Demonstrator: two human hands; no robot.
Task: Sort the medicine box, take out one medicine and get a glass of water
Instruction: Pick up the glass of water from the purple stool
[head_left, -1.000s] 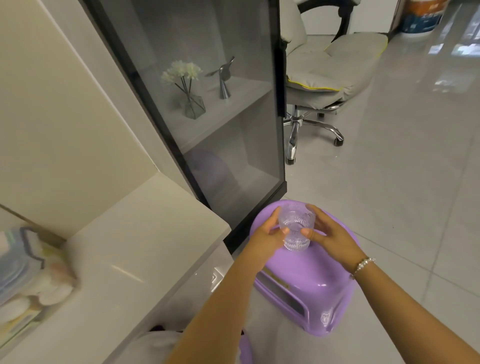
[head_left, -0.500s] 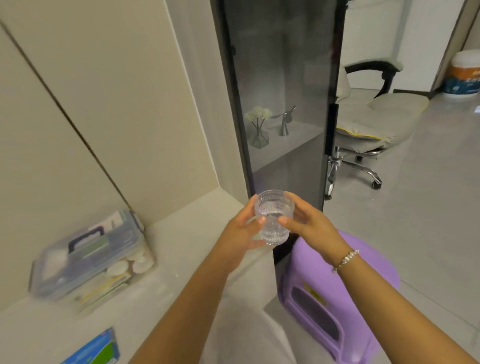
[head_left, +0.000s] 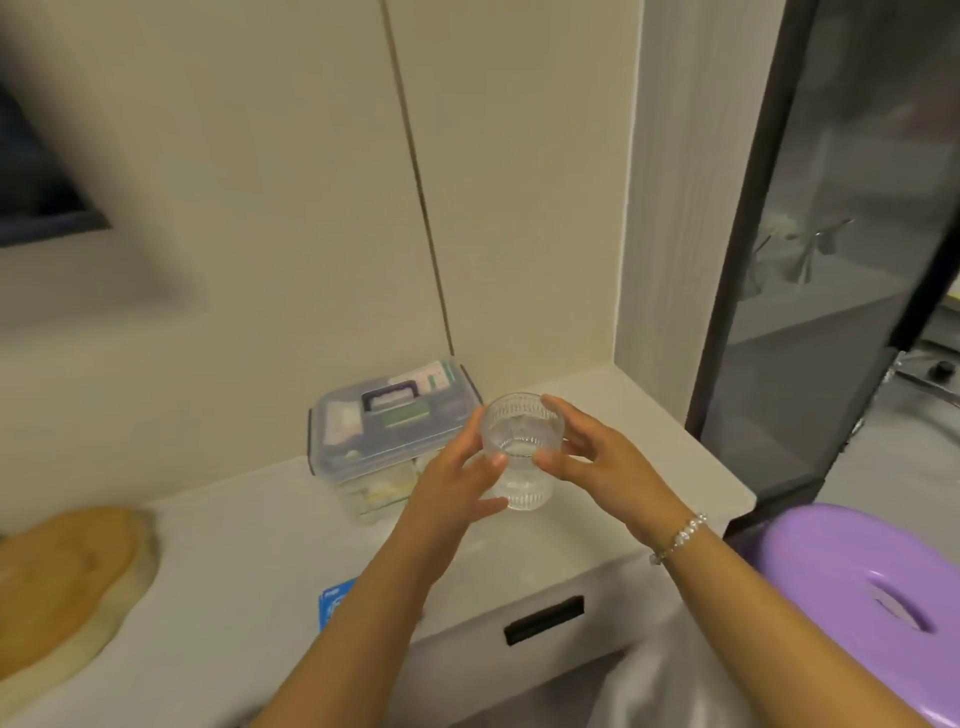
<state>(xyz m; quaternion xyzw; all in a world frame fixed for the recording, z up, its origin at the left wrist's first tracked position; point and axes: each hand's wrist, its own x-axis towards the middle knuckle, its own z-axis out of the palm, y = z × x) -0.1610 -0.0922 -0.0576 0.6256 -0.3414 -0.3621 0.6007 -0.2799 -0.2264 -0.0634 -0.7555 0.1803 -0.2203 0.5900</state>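
Note:
A ribbed clear glass (head_left: 521, 448) with some water in it hangs above the white counter (head_left: 249, 561), held between both hands. My left hand (head_left: 457, 480) grips its left side and my right hand (head_left: 592, 457) grips its right side. Just behind and left of the glass stands the clear medicine box (head_left: 384, 421) with its lid shut and a dark handle on top. A blue medicine packet (head_left: 332, 603) lies near the counter's front edge, partly hidden by my left forearm.
A wooden board (head_left: 62, 582) lies at the counter's left end. A drawer slot (head_left: 543, 619) sits below the counter front. A dark glass cabinet door (head_left: 831, 260) stands at the right, with a purple plastic stool (head_left: 872, 587) on the floor beside it.
Both hands have lifted the glass from above the purple stool and carried it left over the counter, close to the medicine box. The view has swung left with it.

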